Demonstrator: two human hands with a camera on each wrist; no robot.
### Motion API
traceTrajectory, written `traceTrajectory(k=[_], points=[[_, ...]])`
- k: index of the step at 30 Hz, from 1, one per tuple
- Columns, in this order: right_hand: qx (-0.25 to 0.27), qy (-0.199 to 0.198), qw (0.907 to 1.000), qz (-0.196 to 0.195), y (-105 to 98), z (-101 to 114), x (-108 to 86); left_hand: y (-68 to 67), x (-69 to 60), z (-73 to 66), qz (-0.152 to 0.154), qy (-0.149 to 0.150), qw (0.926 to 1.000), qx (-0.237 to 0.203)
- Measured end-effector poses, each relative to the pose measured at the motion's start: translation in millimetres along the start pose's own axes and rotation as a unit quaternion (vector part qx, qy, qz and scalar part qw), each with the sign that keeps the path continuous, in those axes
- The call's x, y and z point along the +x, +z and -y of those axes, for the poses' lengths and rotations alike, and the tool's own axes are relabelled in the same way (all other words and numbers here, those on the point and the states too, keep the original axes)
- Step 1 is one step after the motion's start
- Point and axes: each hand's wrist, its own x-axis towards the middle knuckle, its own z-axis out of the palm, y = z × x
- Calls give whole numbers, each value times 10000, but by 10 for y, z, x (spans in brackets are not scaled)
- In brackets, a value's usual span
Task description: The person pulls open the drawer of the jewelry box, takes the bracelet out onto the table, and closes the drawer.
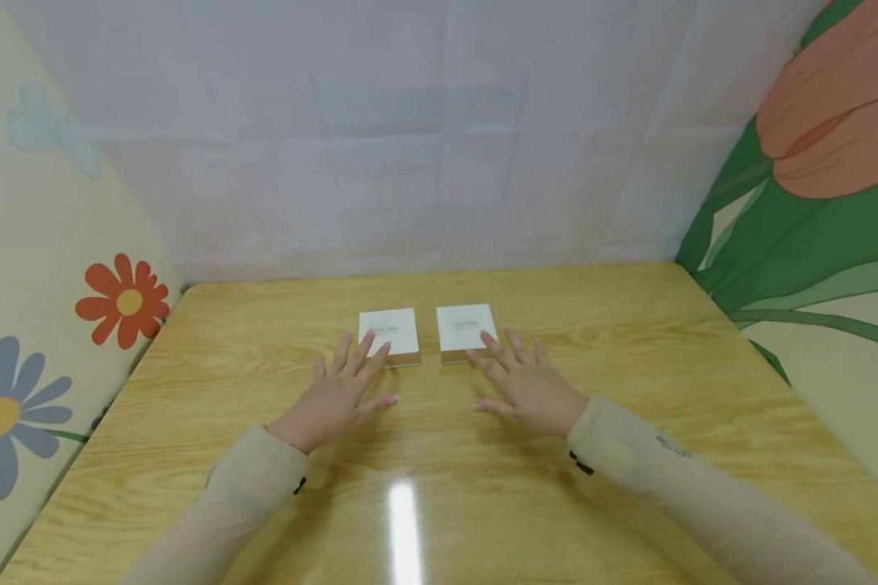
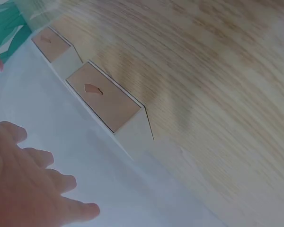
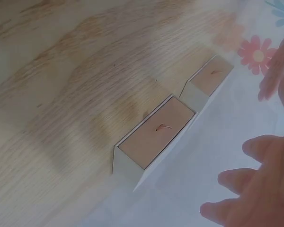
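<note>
Two small white boxes lie side by side on the wooden table with a narrow gap between them: the left box [image 1: 388, 319] and the right box [image 1: 462, 317]. Each lid carries faint small lettering. The wrist views show brown drawer-like fronts, each with a little brown pull tab [image 2: 93, 89]. My left hand [image 1: 332, 400] is spread with straight fingers, its fingertips overlapping the left box in the head view. Likewise my right hand [image 1: 532, 394] reaches over the right box's near corner, fingers apart. Both wrist views show the hands apart from the boxes, gripping nothing.
The wooden table [image 1: 439, 455] reaches back to a pale cloth backdrop [image 1: 410, 162]. Flower-printed panels stand at both sides, with a red flower [image 1: 128, 302] on the left and a large tulip [image 1: 841, 122] on the right. A bright reflection marks the table's front.
</note>
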Motion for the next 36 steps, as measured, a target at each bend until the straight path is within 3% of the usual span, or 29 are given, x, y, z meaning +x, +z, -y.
traceTrajectory(k=[6,16,20,28,36], points=[[87,-118,9999,34,-10,16,12,-22,40,31,87,85,9999,-29],[-279,-604,9975,228,30,24,65,-30,54,56,230,414,9989,71],[-125,-616,9978,224,17,57,76,-14,122,98,238,300,9992,-139],[425,-388,9982,168,27,128,137,-7,309,287,322,-198,9955,-873],[948,-157,9954,39,48,233,193,19,467,420,303,-448,9964,-658]])
